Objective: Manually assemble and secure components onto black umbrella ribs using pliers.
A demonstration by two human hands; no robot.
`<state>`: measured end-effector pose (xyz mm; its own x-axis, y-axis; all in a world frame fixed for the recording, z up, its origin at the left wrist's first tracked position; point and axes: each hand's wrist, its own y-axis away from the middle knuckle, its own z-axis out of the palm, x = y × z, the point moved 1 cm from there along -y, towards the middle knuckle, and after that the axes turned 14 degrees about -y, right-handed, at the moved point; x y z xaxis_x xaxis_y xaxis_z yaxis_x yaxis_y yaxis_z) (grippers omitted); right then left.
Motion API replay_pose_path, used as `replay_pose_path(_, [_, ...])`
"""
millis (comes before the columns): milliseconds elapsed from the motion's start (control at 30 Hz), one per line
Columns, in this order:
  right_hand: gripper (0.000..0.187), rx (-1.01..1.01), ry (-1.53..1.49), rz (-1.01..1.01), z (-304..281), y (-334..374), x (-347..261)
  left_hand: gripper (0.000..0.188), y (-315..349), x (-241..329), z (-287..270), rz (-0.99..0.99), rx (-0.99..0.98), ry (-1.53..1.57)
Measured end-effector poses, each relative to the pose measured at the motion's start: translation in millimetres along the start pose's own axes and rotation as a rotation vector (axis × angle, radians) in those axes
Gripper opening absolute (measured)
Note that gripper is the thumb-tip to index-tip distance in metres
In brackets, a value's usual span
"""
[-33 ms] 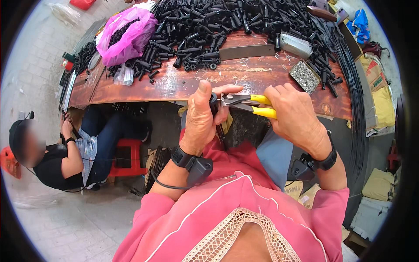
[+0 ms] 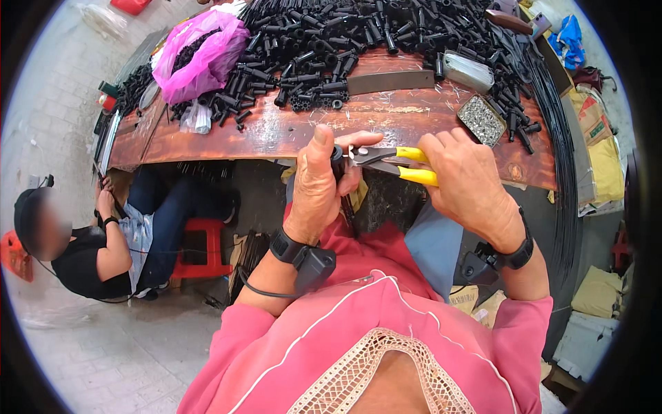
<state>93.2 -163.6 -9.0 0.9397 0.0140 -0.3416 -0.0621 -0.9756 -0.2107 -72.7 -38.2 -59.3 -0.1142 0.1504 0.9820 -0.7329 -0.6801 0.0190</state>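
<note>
My left hand [image 2: 318,181], thumb up, is closed around a dark cylindrical part [image 2: 336,153]. Most of that part is hidden by the fingers. In my right hand [image 2: 463,181] is a pair of pliers [image 2: 418,175] with yellow handles and dark metal jaws. Its handles stand slightly apart. The jaws meet a small, light metal piece at the end of the dark part, close to my left fingers. Both hands are in front of the near edge of the wooden table [image 2: 276,134].
Black tubular parts [image 2: 303,55] are heaped along the table's far side, beside a pink plastic bag [image 2: 200,58]. A flat metal bar [image 2: 390,82] and a tin of small metal pieces [image 2: 481,121] lie closer. At left, another person [image 2: 103,241] sits by a red stool [image 2: 207,252].
</note>
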Motion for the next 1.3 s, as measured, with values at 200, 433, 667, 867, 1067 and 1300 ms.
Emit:
replay_pose_path(200, [0.044,0.090,-0.022,-0.026,-4.2,-0.8,-3.7,0.077,2.0,0.5,3.8,-0.014,0.056,0.014])
replay_pose_path(433, [0.054,0.131,0.003,-0.016,1.1,4.0,-6.3,0.078,2.6,-1.1,7.7,-0.017,0.090,0.034])
replay_pose_path(667, [0.059,0.167,0.028,-0.041,5.7,7.4,-7.7,0.080,4.0,-3.0,8.7,-0.006,0.109,0.022])
replay_pose_path(867, [0.063,0.184,0.092,-0.028,4.7,8.4,-13.0,0.080,5.1,-2.5,11.2,0.046,0.111,-0.022])
replay_pose_path(1067, [0.057,0.155,0.135,-0.031,3.0,8.7,-13.6,0.081,6.2,-2.6,9.2,0.021,0.075,0.004])
replay_pose_path(1300, [0.028,0.147,0.192,0.004,8.6,5.1,-14.4,0.079,8.1,0.7,7.5,0.015,0.078,-0.034])
